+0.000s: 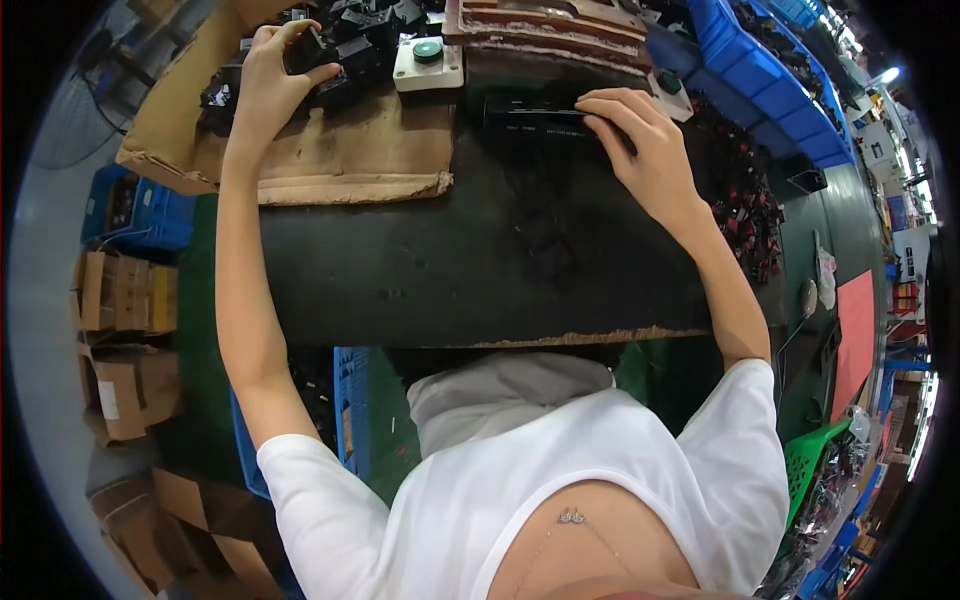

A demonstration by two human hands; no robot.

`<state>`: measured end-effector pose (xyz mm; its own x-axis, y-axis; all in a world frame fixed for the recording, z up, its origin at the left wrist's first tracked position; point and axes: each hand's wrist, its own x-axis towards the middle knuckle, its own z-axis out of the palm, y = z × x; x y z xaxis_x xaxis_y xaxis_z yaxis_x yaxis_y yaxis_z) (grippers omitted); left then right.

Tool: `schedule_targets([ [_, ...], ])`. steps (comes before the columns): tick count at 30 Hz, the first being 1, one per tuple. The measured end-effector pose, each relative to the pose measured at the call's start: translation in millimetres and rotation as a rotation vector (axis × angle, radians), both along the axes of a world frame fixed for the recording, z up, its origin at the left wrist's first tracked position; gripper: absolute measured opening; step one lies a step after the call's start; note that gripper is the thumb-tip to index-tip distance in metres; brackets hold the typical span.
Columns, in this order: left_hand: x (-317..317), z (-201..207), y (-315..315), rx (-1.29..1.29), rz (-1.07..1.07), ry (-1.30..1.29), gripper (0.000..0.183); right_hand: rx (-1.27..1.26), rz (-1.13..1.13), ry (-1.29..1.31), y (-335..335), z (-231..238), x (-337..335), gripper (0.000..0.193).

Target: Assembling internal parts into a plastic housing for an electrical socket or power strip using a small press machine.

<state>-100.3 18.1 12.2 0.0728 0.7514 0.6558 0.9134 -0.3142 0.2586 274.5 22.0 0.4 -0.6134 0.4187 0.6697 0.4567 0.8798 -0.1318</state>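
My left hand (277, 80) reaches over a cardboard box (350, 140) of black plastic parts at the far left. Its thumb and fingers curl round a small black plastic part (303, 55) at the edge of the heap. My right hand (640, 140) is at the right end of a long black fixture (530, 118) on the bench. Its fingertips and thumb come close together there, and what they hold, if anything, is too dark to make out. Two white button boxes with green buttons stand by the fixture, one on the left (428, 63) and one behind my right hand (670, 95).
Brown stacked slabs (550, 35) sit behind the fixture. Small red and black parts (745, 190) lie heaped at the bench's right, below blue bins (760, 80). The dark bench (400, 270) has a ragged front edge. A blue crate (350, 410) stands underneath, with cardboard boxes (125, 390) to the left.
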Motion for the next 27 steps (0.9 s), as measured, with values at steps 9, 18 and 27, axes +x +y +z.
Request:
schedule_targets([
  [9, 6.8, -0.9, 3.4, 0.079, -0.053, -0.204, 0.052, 0.507, 0.046, 0.129, 52.0, 71.1, -23.2, 0.022],
  [18, 9.9, -1.1, 5.0, 0.076, -0.013, -0.274, 0.045, 0.000, -0.062, -0.137, 108.7, 66.0, -22.4, 0.021],
  [27, 29.6, 4.0, 2.2, 0.054, -0.062, -0.366, 0.044, -0.020, -0.155, -0.100, 91.5, 51.1, 64.8, 0.020],
])
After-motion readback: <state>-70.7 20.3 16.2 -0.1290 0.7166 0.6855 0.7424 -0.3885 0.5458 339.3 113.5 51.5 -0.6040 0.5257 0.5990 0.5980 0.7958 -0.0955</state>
